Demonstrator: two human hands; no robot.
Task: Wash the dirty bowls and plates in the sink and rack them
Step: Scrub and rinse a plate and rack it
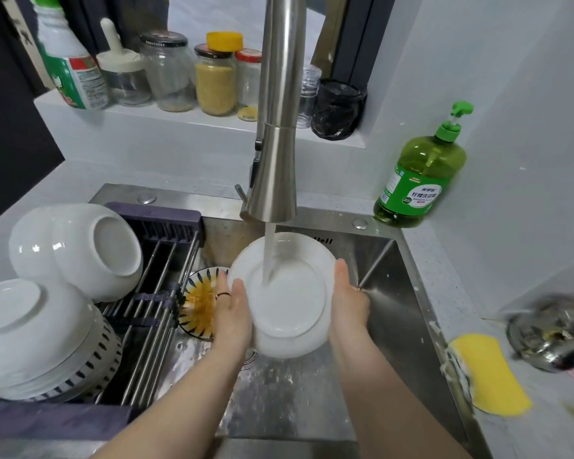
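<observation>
White plate (292, 313) under the faucet (275, 127) stream; left hand (232, 313) and right hand (348, 303) press its opposite rims, fingers (342, 273) near-straight. Probably wet, slippery, stiff, breakable: grip rims firmly, not face.

The pale grey counter (428, 260) round my steel sink (395, 293) carries a green plastic pump bottle (421, 173), a yellow foam sponge (491, 376), a blurred steel pot (550, 329).
</observation>
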